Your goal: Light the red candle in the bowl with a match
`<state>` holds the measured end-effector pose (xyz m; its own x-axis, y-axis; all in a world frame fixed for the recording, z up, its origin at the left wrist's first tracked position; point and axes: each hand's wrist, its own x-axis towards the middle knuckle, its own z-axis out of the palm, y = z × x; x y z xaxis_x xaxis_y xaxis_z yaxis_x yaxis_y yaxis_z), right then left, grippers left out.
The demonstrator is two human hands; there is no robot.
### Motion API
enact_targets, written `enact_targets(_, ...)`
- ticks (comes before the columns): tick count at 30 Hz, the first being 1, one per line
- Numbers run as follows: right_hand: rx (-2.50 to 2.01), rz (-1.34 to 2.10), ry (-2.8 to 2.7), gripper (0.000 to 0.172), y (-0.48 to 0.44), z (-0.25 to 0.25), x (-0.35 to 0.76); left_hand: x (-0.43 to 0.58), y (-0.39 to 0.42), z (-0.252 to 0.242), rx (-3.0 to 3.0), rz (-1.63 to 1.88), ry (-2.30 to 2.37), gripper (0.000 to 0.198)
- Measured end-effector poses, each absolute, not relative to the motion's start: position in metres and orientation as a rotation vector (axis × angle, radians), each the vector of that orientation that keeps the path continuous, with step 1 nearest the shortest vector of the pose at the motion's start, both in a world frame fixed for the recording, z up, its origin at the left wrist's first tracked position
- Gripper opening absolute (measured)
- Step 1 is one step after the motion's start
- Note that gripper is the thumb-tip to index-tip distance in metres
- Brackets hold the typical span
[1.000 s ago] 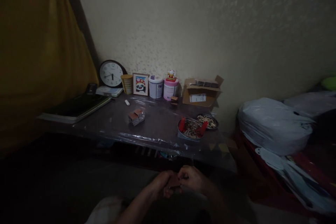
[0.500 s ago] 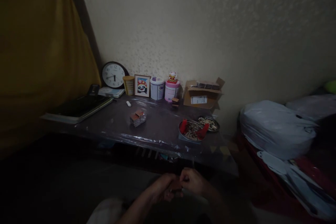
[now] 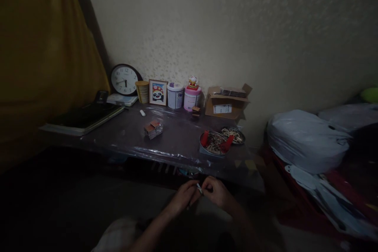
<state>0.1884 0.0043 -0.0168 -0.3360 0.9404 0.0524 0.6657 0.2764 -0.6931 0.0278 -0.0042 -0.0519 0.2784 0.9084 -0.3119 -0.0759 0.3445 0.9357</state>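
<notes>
My left hand [image 3: 184,197] is closed around a small matchbox [image 3: 199,189], held low in front of the table's near edge. Only a pale end of the box shows between the hands; fingers cover most of it. Right beside it, my right hand [image 3: 217,192] has thumb and forefinger pinched together at the box, and whatever lies between those fingertips is too dark and small to make out. On the table beyond, a round tin [image 3: 213,143] holds many small sticks that look like matches, with red pieces at its rim. A second dish [image 3: 233,135] of pale matchsticks sits behind it.
A plastic-wrapped stack of small boxes [image 3: 152,130] lies mid-table, and a white eraser-like piece [image 3: 142,113] behind it. Along the wall stand a clock [image 3: 125,80], a framed panda picture [image 3: 158,92], canisters [image 3: 175,96] and a cardboard box [image 3: 226,104]. White bags [image 3: 307,139] are at right.
Both hands have risen slightly. The box in my left hand has turned, so a pale end shows instead of its brown face. The camera view has shifted slightly.
</notes>
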Motion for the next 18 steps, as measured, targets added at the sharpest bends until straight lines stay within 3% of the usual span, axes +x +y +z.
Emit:
enact_targets(11, -1.342, 0.619, -2.035, 0.010, 0.005, 0.000, 0.187, 0.022, -0.009, -0.024, 1.024, 0.962, 1.038, 0.054)
enact_targets(18, -1.234, 0.692, -2.053, 0.013, -0.002, 0.003, 0.181, 0.024, -0.011, -0.034, 1.050, 0.954, 0.984, 0.051)
